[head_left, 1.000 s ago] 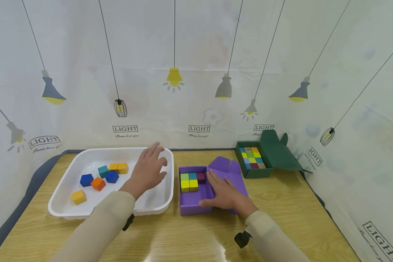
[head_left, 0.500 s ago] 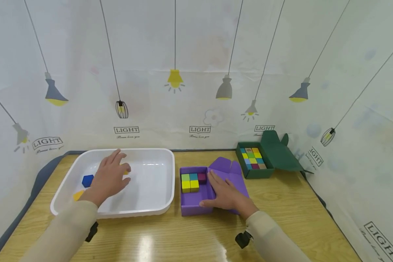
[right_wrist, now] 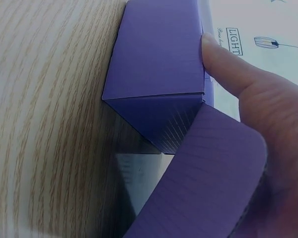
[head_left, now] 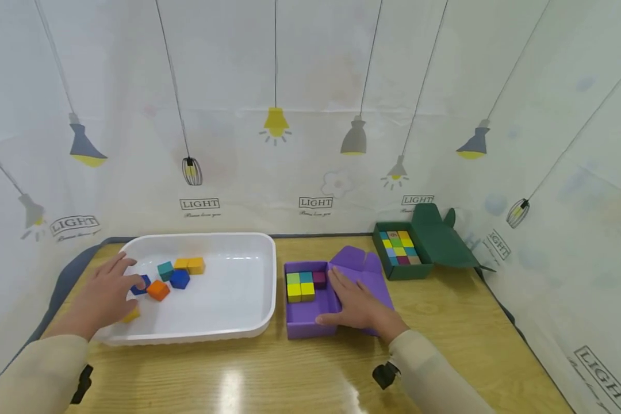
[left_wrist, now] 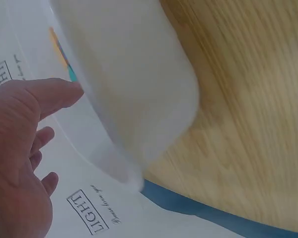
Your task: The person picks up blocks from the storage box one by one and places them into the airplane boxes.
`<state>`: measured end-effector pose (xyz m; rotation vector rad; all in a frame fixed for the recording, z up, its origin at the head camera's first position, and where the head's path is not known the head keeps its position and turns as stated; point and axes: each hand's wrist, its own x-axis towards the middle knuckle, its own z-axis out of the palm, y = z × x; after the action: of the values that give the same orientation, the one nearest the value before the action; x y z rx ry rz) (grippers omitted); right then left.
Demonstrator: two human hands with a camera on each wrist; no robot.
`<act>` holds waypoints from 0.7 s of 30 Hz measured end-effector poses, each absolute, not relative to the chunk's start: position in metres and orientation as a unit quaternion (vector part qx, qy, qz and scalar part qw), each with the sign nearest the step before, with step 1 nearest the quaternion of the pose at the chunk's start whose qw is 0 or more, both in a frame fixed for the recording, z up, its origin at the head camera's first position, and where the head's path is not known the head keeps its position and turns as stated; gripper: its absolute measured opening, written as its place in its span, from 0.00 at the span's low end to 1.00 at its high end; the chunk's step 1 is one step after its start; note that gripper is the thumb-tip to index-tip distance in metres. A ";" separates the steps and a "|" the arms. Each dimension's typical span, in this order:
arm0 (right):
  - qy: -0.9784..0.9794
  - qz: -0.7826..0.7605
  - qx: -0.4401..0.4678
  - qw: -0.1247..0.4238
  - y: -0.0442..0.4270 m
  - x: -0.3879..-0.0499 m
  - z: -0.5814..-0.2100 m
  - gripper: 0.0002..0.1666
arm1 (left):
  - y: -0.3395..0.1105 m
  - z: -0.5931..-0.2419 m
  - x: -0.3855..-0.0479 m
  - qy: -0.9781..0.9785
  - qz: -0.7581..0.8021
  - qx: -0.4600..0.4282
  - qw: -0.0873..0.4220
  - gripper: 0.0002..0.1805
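In the head view, my left hand (head_left: pixel 99 296) hovers over the left end of a white tray (head_left: pixel 233 334). Its relaxed fingers and thumb are beside a partly covered blue block (head_left: pixel 145 281); no grip on it is visible. Close by lie an orange block (head_left: pixel 158 290) and a half-hidden yellow-orange block (head_left: pixel 131 314). My right hand (head_left: pixel 359 305) rests with straight fingers along the hinge side of an open purple box (head_left: pixel 310 330), thumb over its front edge. Inside that box are two yellow cubes (head_left: pixel 301 292), a green cube (head_left: pixel 293 279), a teal cube (head_left: pixel 306 278) and a dark purple cube (head_left: pixel 318 280).
Farther back in the tray are a teal block (head_left: pixel 165 271), another blue block (head_left: pixel 180 279) and two yellow-orange cubes (head_left: pixel 188 265). A green box (head_left: pixel 410 272) filled with coloured cubes stands at the back right, its lid (head_left: pixel 440 244) open. Behind the table hangs a printed curtain.
My left hand has swept leftward across the tray, from its right part to its left end, uncovering the middle blocks. My right hand has stayed on the purple box.
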<state>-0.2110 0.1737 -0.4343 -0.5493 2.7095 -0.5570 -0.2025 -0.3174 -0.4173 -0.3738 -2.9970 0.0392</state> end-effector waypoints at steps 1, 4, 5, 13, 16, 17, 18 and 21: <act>0.948 -0.194 -0.194 0.159 0.174 -0.211 -0.434 0.64 | -0.320 -0.418 -0.202 -0.991 0.009 -0.121 0.052 0.13; 0.949 -0.191 -0.194 0.159 0.174 -0.211 -0.434 0.65 | -0.328 -0.418 -0.200 -0.992 0.003 -0.119 0.028 0.16; 0.949 -0.190 -0.193 0.160 0.173 -0.211 -0.434 0.65 | -0.329 -0.418 -0.200 -0.993 0.002 -0.119 0.021 0.17; 0.949 -0.189 -0.190 0.168 0.173 -0.211 -0.433 0.66 | -0.331 -0.422 -0.200 -0.993 -0.001 -0.121 0.003 0.19; 0.949 -0.190 -0.186 0.169 0.174 -0.212 -0.434 0.66 | -0.330 -0.425 -0.199 -0.993 -0.002 -0.121 0.004 0.17; 0.949 -0.190 -0.186 0.168 0.174 -0.212 -0.434 0.66 | -0.330 -0.426 -0.199 -0.993 -0.001 -0.120 0.005 0.16; 0.950 -0.190 -0.184 0.169 0.174 -0.212 -0.435 0.66 | -0.330 -0.427 -0.200 -0.993 0.000 -0.119 0.006 0.16; 0.951 -0.188 -0.178 0.167 0.174 -0.212 -0.436 0.66 | -0.330 -0.430 -0.201 -0.993 0.002 -0.115 0.006 0.15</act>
<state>-0.2119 0.1744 -0.4357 -0.5075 2.7065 -0.5343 -0.2013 -0.3301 -0.4302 -0.3606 -3.1097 0.0069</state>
